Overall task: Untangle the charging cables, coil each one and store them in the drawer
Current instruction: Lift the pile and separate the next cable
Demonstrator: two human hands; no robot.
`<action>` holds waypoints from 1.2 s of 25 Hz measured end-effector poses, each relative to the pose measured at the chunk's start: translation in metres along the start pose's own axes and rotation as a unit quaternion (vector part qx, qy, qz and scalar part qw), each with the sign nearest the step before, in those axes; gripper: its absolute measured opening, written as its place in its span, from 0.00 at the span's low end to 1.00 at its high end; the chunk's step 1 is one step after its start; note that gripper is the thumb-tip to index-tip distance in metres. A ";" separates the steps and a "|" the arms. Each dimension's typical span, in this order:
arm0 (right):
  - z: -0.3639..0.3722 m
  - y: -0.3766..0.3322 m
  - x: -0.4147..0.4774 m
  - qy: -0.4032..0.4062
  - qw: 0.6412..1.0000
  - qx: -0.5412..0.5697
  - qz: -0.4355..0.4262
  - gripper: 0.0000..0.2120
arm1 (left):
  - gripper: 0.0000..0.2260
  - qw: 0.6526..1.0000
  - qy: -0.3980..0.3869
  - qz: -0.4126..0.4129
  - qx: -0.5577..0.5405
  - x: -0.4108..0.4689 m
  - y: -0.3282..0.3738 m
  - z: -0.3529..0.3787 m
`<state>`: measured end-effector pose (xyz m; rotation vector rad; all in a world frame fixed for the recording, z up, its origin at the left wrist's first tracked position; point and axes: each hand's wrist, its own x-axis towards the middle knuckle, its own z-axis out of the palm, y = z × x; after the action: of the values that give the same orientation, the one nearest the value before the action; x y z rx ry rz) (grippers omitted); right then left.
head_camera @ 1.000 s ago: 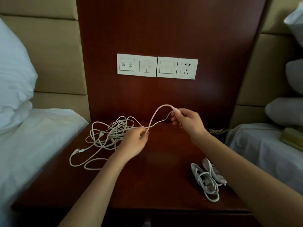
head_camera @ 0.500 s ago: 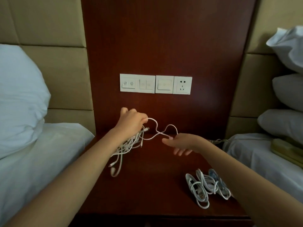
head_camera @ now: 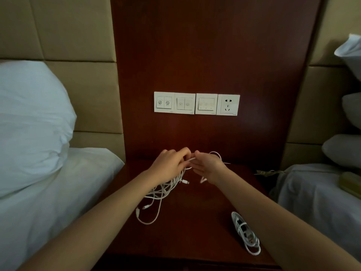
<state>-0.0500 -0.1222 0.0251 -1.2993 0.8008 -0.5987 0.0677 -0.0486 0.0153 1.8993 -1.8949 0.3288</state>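
Observation:
A tangle of white charging cables (head_camera: 162,189) hangs from my left hand (head_camera: 170,165), which grips the bundle above the dark wooden nightstand (head_camera: 195,231); loose ends with plugs trail onto the top. My right hand (head_camera: 208,165) meets the left one and pinches a strand of the same white cable, a loop of it arching over its back. A coiled white cable (head_camera: 245,234) lies at the nightstand's front right, partly hidden by my right forearm. No drawer shows.
A row of switches and a socket (head_camera: 197,103) sits on the wood wall panel behind. Beds with white sheets and pillows (head_camera: 29,122) flank the nightstand. A thin cord (head_camera: 267,172) and a yellowish handset (head_camera: 350,183) lie at the right.
My hands have come together at the middle; the right one now pinches the strand beside the left. The bundle stays lifted in the left hand, and the camera has tilted up slightly.

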 end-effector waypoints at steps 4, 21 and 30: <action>-0.004 -0.003 -0.005 0.074 0.994 -0.001 -0.085 0.12 | 0.02 0.998 -0.028 -0.001 0.060 0.002 0.000 0.007; -0.042 -0.056 -0.017 0.068 0.983 0.149 -0.087 0.14 | 0.09 0.976 -0.067 -0.184 0.093 -0.004 -0.037 0.000; -0.030 -0.067 -0.024 0.074 0.948 0.283 -0.126 0.12 | 0.07 0.930 -0.230 -0.094 -0.270 0.004 0.017 -0.003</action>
<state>-0.0849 -0.1334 0.0930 -0.8341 0.5244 -1.0551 0.0517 -0.0504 0.0217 1.8349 -1.7886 -0.6909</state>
